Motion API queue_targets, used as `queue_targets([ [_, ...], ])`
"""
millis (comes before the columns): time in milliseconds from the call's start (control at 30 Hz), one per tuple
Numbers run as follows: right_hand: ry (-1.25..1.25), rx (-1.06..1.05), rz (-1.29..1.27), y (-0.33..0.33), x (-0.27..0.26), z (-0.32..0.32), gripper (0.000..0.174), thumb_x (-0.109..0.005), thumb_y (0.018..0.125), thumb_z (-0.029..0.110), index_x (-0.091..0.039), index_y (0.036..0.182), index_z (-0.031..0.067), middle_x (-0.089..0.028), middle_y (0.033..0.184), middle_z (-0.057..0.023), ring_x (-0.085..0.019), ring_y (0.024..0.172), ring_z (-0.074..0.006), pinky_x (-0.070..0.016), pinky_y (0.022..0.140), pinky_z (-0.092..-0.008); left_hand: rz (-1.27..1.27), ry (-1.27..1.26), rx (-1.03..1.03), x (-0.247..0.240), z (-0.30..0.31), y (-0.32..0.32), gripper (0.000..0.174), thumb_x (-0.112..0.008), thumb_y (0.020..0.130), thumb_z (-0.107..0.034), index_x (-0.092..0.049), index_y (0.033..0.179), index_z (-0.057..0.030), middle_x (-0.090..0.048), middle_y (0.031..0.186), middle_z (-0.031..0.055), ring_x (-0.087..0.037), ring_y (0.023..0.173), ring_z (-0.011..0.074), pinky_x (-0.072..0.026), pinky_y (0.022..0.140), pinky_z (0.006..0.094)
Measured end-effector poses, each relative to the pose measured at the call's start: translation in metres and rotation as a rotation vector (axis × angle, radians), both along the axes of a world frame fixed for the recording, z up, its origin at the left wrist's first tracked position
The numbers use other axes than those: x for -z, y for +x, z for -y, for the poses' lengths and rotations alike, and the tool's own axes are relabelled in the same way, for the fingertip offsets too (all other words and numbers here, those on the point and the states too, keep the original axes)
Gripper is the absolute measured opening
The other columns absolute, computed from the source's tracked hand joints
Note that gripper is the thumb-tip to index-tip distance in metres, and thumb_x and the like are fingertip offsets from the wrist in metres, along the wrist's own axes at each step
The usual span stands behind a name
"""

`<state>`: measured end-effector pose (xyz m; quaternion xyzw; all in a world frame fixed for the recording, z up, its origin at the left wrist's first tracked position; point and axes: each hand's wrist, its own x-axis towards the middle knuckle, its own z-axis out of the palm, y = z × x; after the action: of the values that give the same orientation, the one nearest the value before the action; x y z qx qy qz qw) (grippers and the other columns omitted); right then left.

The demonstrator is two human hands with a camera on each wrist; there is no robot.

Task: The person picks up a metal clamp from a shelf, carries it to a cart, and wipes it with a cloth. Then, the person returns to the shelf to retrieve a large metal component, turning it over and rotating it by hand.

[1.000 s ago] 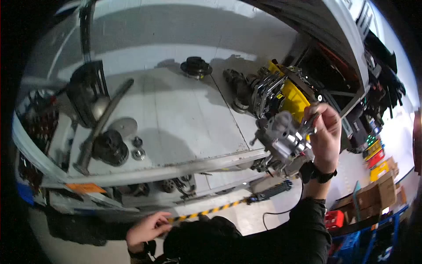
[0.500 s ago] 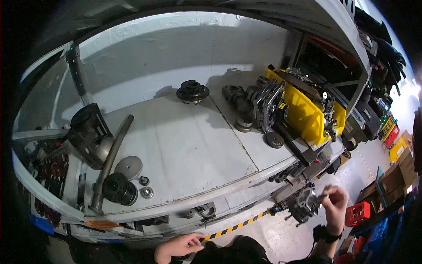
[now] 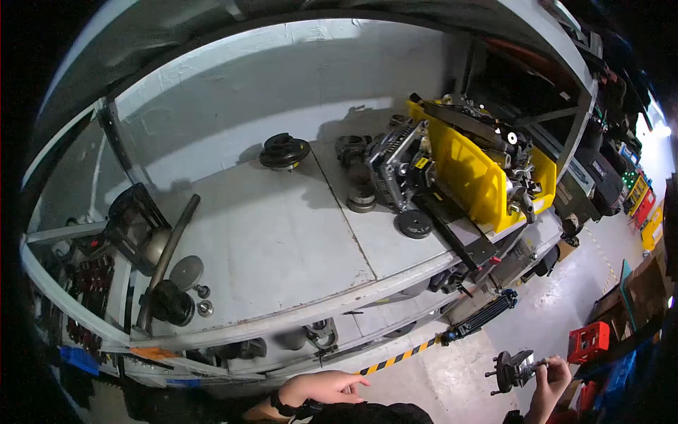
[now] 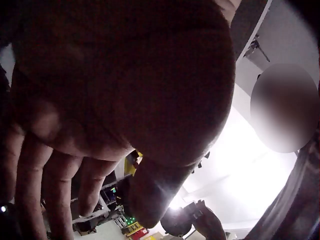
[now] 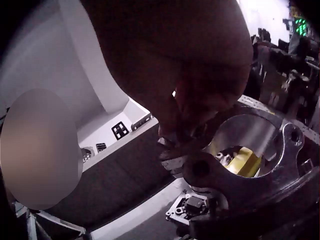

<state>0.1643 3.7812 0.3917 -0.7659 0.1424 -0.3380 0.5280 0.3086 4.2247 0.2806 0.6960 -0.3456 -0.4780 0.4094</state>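
At the lower right of the head view, the right hand (image 3: 553, 381) grips one end of a metal part (image 3: 514, 370) with studs, held over the floor beside the shelf. The right wrist view shows the fingers pinching an edge of this metal part (image 5: 282, 185), which has a large round opening and bolt holes. The left hand (image 3: 321, 388) is near the shelf's front edge at the bottom, touching nothing visible; in the left wrist view the left hand (image 4: 115, 85) has extended fingers and holds nothing.
On the shelf (image 3: 261, 240) stand a black hub (image 3: 284, 151), a yellow bin (image 3: 470, 169) full of parts, a black disc (image 3: 414, 224), a long metal bar (image 3: 173, 244) and a dark cylinder (image 3: 171, 302). A red crate (image 3: 588, 342) and cardboard boxes are at the right.
The right hand has moved down and to the right with the metal part, away from the shelf. The left hand has shifted rightward. The head view has turned.
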Motion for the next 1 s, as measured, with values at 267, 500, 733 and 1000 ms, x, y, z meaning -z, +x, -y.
queue_targets([
  [267, -0.004, 0.162, -0.021, -0.07, 0.001, 0.101, 0.007, -0.065, 0.088, -0.003, -0.065, 0.095, -0.0035, -0.064, 0.085, -0.0038, -0.057, 0.078, -0.0118, -0.0487, 0.073, -0.0254, 0.025, -0.025, 0.149, -0.012, 0.146, -0.012, 0.055, -0.059, 0.095, -0.038, -0.044, 0.135, -0.0033, -0.062, 0.099, 0.0089, -0.06, 0.084, 0.0182, -0.0476, 0.072, 0.0313],
  [500, -0.112, 0.263, -0.055, -0.133, 0.019, 0.204, 0.011, -0.066, 0.087, -0.003, -0.066, 0.098, -0.0052, -0.066, 0.089, -0.009, -0.06, 0.081, -0.0148, -0.0501, 0.075, -0.0266, 0.122, -0.066, 0.295, -0.004, 0.298, -0.033, 0.052, -0.061, 0.094, -0.036, -0.046, 0.131, -0.0025, -0.064, 0.094, 0.0095, -0.062, 0.08, 0.0186, -0.0482, 0.07, 0.0318],
  [733, 0.048, 0.419, -0.134, -0.175, 0.042, 0.269, 0.007, -0.067, 0.081, -0.006, -0.062, 0.086, -0.006, -0.062, 0.078, -0.0032, -0.059, 0.073, -0.0085, -0.0475, 0.067, -0.0222, 0.115, 0.011, 0.526, -0.009, 0.434, -0.045, 0.053, -0.058, 0.095, -0.039, -0.045, 0.135, -0.0055, -0.066, 0.099, 0.0088, -0.064, 0.086, 0.0179, -0.0501, 0.075, 0.0309],
  [1000, 0.111, 0.46, -0.02, -0.193, 0.061, 0.333, 0.007, -0.07, 0.08, -0.004, -0.064, 0.084, -0.004, -0.06, 0.075, -0.001, -0.056, 0.067, -0.0056, -0.0442, 0.06, -0.0197, 0.133, 0.08, 0.74, -0.02, 0.551, -0.03, 0.058, -0.057, 0.095, -0.042, -0.043, 0.137, -0.0033, -0.065, 0.101, 0.0088, -0.064, 0.088, 0.0173, -0.0506, 0.076, 0.0302],
])
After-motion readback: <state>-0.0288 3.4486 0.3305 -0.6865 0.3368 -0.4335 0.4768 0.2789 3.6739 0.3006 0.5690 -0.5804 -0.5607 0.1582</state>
